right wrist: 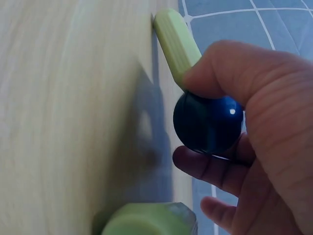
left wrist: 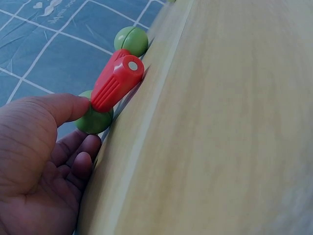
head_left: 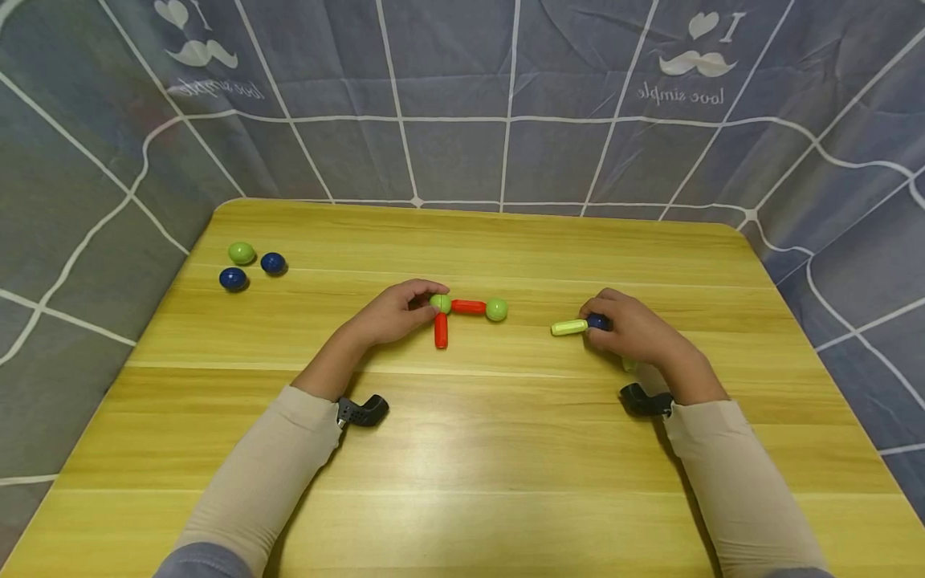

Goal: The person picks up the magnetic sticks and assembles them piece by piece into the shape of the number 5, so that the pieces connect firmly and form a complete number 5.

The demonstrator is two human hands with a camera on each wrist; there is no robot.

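Sleeves (head_left: 270, 470) lie nearest me; left hand (head_left: 396, 315) pinches a green ball (head_left: 440, 304), right hand (head_left: 632, 327) a blue ball (head_left: 598, 321) (wide tabletop (head_left: 499, 401) between), inside the far edge (head_left: 462, 213).

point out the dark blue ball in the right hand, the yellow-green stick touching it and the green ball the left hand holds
Dark blue ball (right wrist: 208, 125): right wrist view, middle of its side.
Yellow-green stick (head_left: 568, 327): head view, middle of its length.
Held green ball (left wrist: 94, 121): left wrist view, its lower part.
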